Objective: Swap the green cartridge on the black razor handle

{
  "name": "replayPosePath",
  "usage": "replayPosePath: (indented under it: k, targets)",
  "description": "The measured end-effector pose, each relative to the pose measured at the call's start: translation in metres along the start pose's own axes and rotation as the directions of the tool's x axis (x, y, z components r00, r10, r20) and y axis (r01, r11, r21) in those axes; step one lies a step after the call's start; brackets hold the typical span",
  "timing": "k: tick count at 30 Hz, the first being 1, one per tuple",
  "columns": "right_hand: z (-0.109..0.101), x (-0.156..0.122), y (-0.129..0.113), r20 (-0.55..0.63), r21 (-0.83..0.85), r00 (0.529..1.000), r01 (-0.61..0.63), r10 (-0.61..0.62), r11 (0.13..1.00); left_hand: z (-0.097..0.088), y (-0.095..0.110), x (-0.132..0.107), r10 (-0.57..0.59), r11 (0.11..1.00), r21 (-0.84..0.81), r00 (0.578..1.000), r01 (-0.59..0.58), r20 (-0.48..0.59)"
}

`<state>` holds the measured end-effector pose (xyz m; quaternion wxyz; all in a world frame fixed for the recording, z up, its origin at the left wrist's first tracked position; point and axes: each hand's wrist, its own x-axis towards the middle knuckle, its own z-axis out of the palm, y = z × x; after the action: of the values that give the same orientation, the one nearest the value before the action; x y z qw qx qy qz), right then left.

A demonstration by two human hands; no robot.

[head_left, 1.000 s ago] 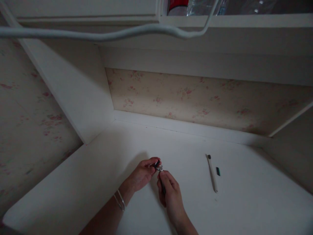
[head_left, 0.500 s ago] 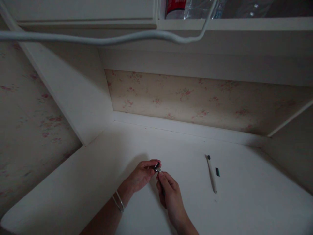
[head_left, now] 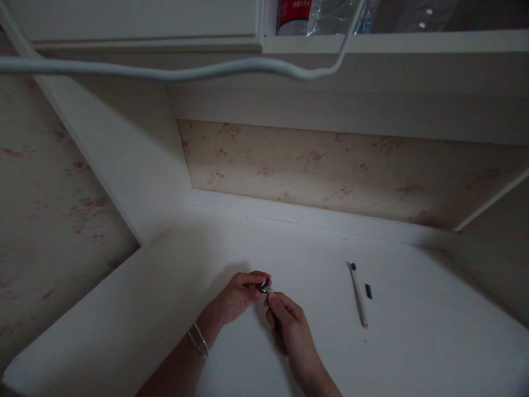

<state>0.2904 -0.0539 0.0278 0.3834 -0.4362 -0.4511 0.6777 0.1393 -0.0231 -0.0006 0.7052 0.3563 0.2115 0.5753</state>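
Note:
Low over the white desk [head_left: 165,309], my left hand [head_left: 237,298] pinches a small dark and silvery piece [head_left: 264,285] between thumb and fingertips. My right hand [head_left: 289,328] meets it fingertip to fingertip, its fingers curled round a thin dark stick that runs down inside the palm. What the two parts are, I cannot make out in the dim light. Thin bracelets [head_left: 198,341] circle my left wrist.
A slim white pen-like barrel [head_left: 359,300] lies on the desk at the right, with a small dark cap [head_left: 368,291] beside it. Floral wallpaper [head_left: 330,165] backs the alcove. A white cable [head_left: 165,69] hangs across the top, under a shelf with a red container [head_left: 293,14].
My hands have stayed together on the small piece and dropped slightly toward the desk. The pen barrel and cap have not moved.

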Motion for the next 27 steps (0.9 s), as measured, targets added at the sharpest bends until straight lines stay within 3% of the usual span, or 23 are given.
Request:
replayPosePath:
  k: [5, 12, 27]
  targets:
    - [-0.0034, -0.0013, -0.0071, 0.098, 0.046, 0.994, -0.047, 0.042, 0.998, -0.0032, 0.0012, 0.0003, -0.038, 0.999, 0.027, 0.998, 0.036, 0.05]
    - [-0.0027, 0.002, -0.0004, 0.042, -0.029, 0.998, 0.038, -0.036, 0.999, -0.0045, -0.0009, -0.0004, -0.016, 0.999, 0.049, 0.999, 0.014, 0.034]
    - [-0.006, -0.0032, -0.008, 0.12, 0.037, 0.992, -0.051, 0.046, 0.998, -0.0054, -0.0012, -0.0019, -0.082, 0.994, 0.073, 0.993, 0.076, 0.082]
